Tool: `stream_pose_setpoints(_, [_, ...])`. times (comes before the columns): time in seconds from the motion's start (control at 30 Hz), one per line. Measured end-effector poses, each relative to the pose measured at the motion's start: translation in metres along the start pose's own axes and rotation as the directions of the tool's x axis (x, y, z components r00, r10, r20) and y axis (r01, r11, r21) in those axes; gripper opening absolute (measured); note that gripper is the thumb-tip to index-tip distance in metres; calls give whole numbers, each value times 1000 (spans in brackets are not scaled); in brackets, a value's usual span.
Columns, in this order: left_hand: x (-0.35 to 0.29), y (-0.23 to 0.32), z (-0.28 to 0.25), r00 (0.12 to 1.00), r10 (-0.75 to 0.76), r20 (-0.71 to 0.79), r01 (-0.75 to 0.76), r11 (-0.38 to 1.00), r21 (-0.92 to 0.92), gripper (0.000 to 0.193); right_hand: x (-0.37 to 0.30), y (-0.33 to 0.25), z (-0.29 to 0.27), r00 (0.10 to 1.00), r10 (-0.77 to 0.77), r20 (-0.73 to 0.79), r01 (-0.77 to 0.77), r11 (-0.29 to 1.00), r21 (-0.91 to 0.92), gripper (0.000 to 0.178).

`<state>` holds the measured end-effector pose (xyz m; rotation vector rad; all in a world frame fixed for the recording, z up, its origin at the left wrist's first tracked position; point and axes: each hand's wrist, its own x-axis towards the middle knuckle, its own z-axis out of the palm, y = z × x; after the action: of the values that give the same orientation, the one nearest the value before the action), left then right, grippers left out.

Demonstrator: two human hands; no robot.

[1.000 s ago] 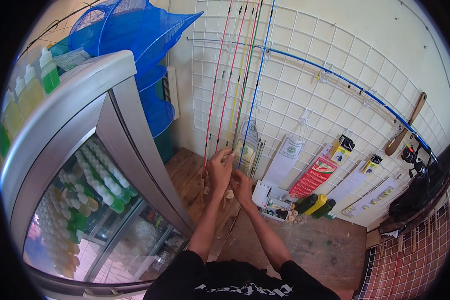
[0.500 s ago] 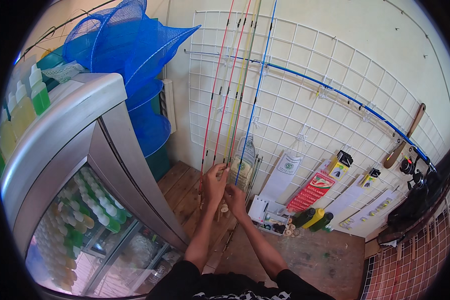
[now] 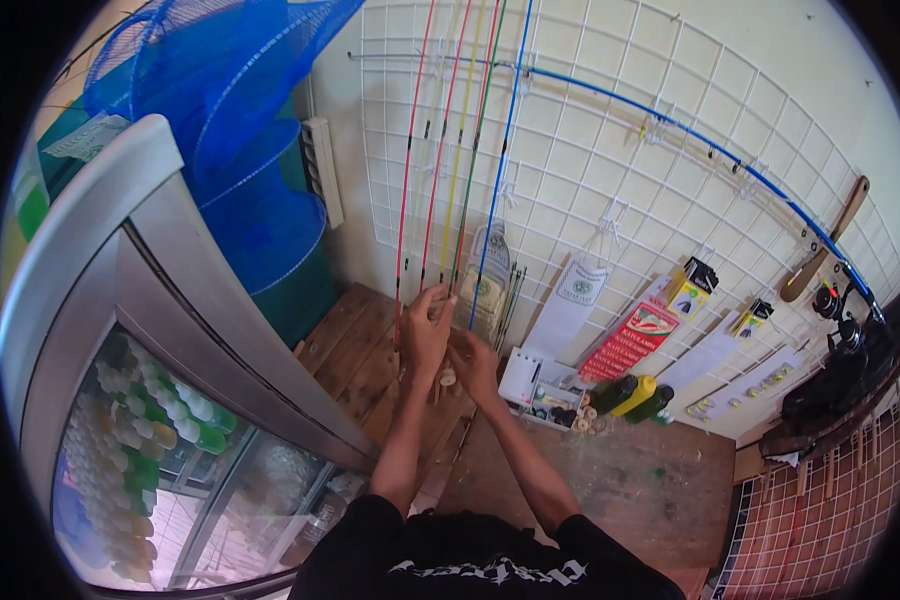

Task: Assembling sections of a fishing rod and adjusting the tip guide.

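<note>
Leaning up from the bent fingertips of the left hand point(image 3: 426, 332), a thin green rod point(image 3: 476, 147) with dark bands runs between a yellow rod point(image 3: 459, 147) and a blue rod point(image 3: 504, 150). Whether those fingers pinch it cannot be told. Just below them, the right hand point(image 3: 475, 367) curls its fingers, their grip hidden.

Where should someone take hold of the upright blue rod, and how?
Probably pinch the blue rod around its slim shaft, just above the clear bottle, coming from the right. It stands nearly upright with a slight lean, so a sideways grip suits it; the green rod stands close on its left, while its right looks freer there.
</note>
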<state>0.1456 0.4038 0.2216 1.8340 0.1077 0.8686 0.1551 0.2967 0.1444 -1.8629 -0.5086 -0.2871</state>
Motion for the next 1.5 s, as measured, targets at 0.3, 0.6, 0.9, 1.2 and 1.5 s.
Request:
stream_pose_setpoints(0.3, [-15,-7,-3,998,-64,-3,63,993,-103,28,-29,11,-12,992,127,10,-127,984,127,18])
stream_pose_setpoints(0.6, [-23,-12,-6,998,-12,-69,4,993,-118,23,-48,26,-18,983,180,36,-183,976,114,19])
stream_pose_setpoints(0.9, [-37,-8,-8,991,12,-134,-16,999,-32,24,-62,51,-18,975,215,58,-219,973,73,15])
stream_pose_setpoints(1.2, [-85,-19,0,972,95,-213,-97,995,1,26,-64,77,-18,961,269,64,-274,958,89,13])
stream_pose_setpoints(1.5, [-180,-99,6,806,-285,519,290,954,74,30,-18,105,-44,962,269,-50,-271,962,-35,11])
